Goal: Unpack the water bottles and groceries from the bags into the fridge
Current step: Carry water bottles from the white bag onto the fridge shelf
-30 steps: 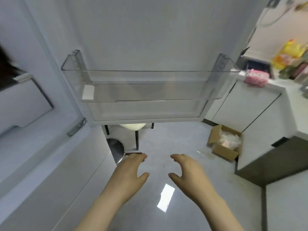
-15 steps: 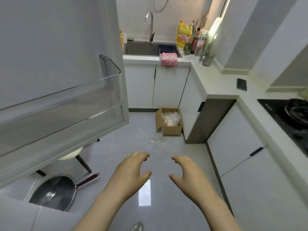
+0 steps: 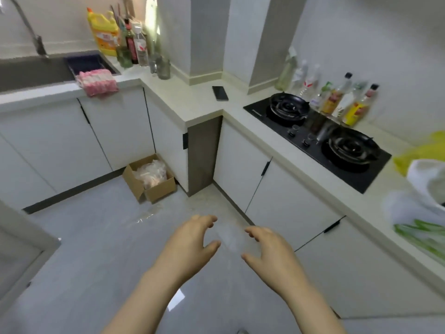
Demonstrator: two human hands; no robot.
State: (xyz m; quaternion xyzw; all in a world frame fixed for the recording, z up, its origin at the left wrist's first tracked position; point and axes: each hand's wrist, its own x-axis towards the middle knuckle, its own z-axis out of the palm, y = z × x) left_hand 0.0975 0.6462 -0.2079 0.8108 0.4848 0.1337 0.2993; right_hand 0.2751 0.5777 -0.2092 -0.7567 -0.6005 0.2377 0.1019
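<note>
Both hands empty, hovering over the floor.
Left hand (image 3: 190,244) and right hand (image 3: 272,251) loosely curled, gripping nothing; yellow bag (image 3: 423,153) and white bag (image 3: 421,186) on counter (image 3: 370,206), far right.

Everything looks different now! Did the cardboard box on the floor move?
No. The cardboard box still sits by the same cabinet corner; only the view turned.

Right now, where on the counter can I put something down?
The counter is bare in the corner, between the glass jars and the phone, and again between the phone and the stove. It is crowded behind the stove with bottles, around the yellow jug by the sink, and at the right end with bags.
</note>
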